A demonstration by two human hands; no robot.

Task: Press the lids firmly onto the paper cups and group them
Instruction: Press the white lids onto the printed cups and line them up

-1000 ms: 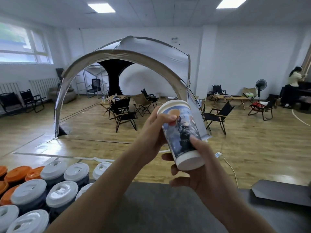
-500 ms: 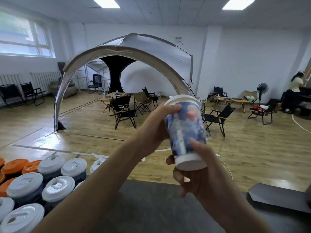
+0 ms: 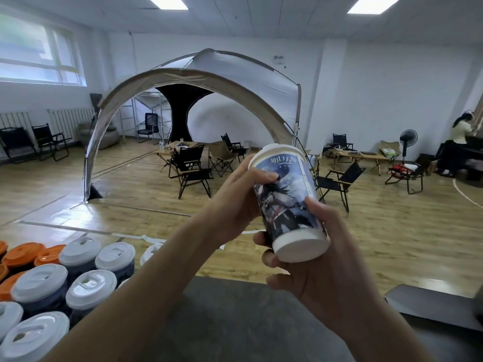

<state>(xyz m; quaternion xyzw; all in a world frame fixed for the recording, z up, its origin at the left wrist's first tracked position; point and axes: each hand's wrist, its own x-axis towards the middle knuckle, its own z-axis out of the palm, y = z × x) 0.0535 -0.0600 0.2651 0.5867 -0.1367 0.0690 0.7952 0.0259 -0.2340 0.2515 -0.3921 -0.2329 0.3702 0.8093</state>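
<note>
Tabletop: dark tabletop [image 3: 235, 322] runs along the bottom, around 6 o'clock.
Done pile: lidded cups [image 3: 91, 283] are bunched up touching each other at 8 o'clock. A few orange lids [image 3: 23, 254] sit behind them, toward 9.
Right hand: the right hand [image 3: 326, 270] comes up from 5 o'clock and is curled round the base of the paper cup [image 3: 285, 199]. Its thumb is on the side wall and its fingers are tucked under the bottom.
Left hand: the left hand [image 3: 235, 205] reaches in from 7 o'clock and is wrapped round the upper half. Its thumb lies across the print just below the rim.
Cup: it's up in the air over the table, just right of centre, tipped so the base faces the camera.
Lid: the white lid [image 3: 277, 150] is on the rim, pointing off toward 12. The far side is hidden, so I can't tell if it's snapped down all round.
Far stuff: there's a tent [image 3: 209, 82] at 12 with folding chairs [image 3: 190, 165] under it, and a person [image 3: 460, 142] way over at 3.
How I'd do it: keep the base braced in the right hand and walk the left thumb round the rim, pressing each bit. Don't squeeze the wall or the paper buckles. Then park it tight against the 8 o'clock bunch.
Vs half a second ago: the cup's been spun in the hands. The orange blob and seam are gone and a band of lettering now faces us. Same two-handed hold.
</note>
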